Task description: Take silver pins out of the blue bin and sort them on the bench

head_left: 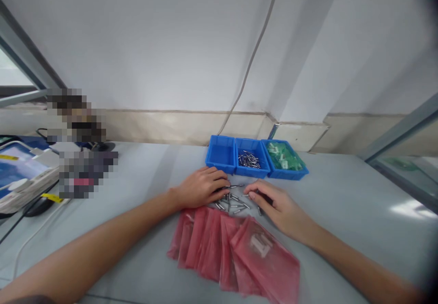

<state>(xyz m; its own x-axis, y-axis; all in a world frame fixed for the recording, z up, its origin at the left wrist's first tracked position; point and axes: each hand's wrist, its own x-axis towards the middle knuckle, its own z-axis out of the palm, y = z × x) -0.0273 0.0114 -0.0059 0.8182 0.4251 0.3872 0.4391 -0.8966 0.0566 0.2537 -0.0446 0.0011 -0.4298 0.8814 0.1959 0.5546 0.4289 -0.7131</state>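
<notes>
A loose heap of small metal pins (236,207) lies on the table in front of the blue bins. My left hand (202,187) rests palm down at the heap's left side, fingers stretched over some of the pins and partly covering them. On the heap's right, my right hand (270,201) pinches one slim metal pin (246,195) between thumb and fingers. Its curled fingers are partly hidden behind the thumb. Just below both hands, several pink plastic bags (208,244) overlap in a fan. The rightmost bag (273,267) shows small pale pieces inside.
Behind the hands stand three blue bins: an empty left one (221,152), a middle one (251,172) with metal pins, and a right one (290,175) with green bags. A power strip (30,187) and cables lie at left, near a blurred-out area. A wall closes the back.
</notes>
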